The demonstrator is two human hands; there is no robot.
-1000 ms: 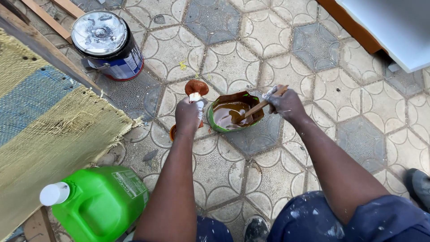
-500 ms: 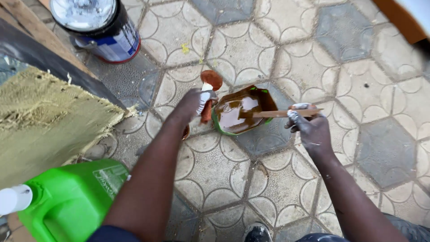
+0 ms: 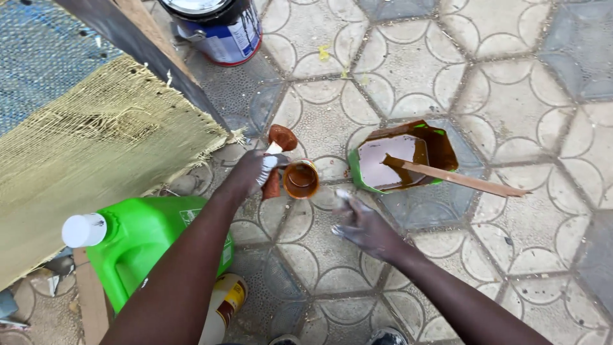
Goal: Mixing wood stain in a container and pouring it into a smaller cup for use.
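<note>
1. Patterned hexagonal paving (image 3: 511,83) is filling the view, grey and cream, and it is carrying everything I am seeing.
2. My left hand (image 3: 252,171) is reaching toward the middle of the paving; its fingers are curling round a small brown-stained bottle (image 3: 272,176), gripping it closed, with the bottle's brown cap (image 3: 282,137) sticking up just above the knuckles.
3. Just beside that hand, touching or nearly touching the bottle, a small round tin (image 3: 301,179) of brown liquid is sitting open on the paving.
4. My right hand (image 3: 363,223) is hovering below and right of the tin, blurred, paint-flecked, fingers loosely spread and holding nothing that I am able to make out.
5. Right of the tin, a green cut-open tub (image 3: 357,179) is holding a pool of brown paint, and a flat wooden stick (image 3: 460,180) is resting in it, its free end lying out toward the right edge of the paving.
6. Near the top edge, a large paint can (image 3: 220,29) is standing upright.
7. Along the left side, a coarse yellow woven mat (image 3: 96,160) is lying over a dark board.
8. At the lower left, a green jug (image 3: 147,246) with a white cap (image 3: 83,230) is standing, and a yellow-and-white can (image 3: 223,306) is lying just beside it under my left arm.
</note>
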